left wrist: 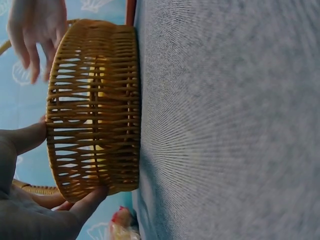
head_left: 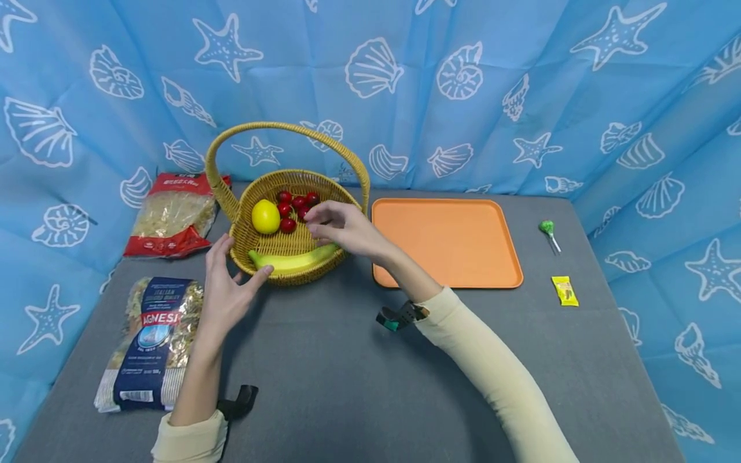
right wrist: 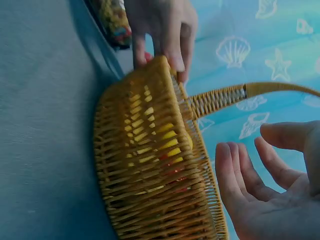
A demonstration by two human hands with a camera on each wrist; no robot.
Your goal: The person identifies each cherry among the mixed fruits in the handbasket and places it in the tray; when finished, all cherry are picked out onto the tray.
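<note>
A wicker basket point(head_left: 289, 283) with a tall arched handle holds a banana point(head_left: 295, 261), a lemon point(head_left: 265, 217) and several red cherries point(head_left: 287, 225). My left hand point(head_left: 227, 297) grips the basket's near left side. In the left wrist view, its thumb lies at the rim and its fingers point(left wrist: 92, 202) bend against the woven wall. Over the basket's right half hovers my right hand point(head_left: 343, 226), fingers loosely bent above the fruit. The right wrist view shows nothing between that hand's thumb and fingertips point(right wrist: 223, 155).
Right of the basket lies an orange tray point(head_left: 446, 244). Beyond it are a green lollipop point(head_left: 547, 228) and a small yellow packet point(head_left: 565, 291). An Agnesi pasta bag point(head_left: 153, 341) and a red-and-clear food bag point(head_left: 173, 215) lie at left. A blue curtain point(head_left: 405, 96) hangs behind.
</note>
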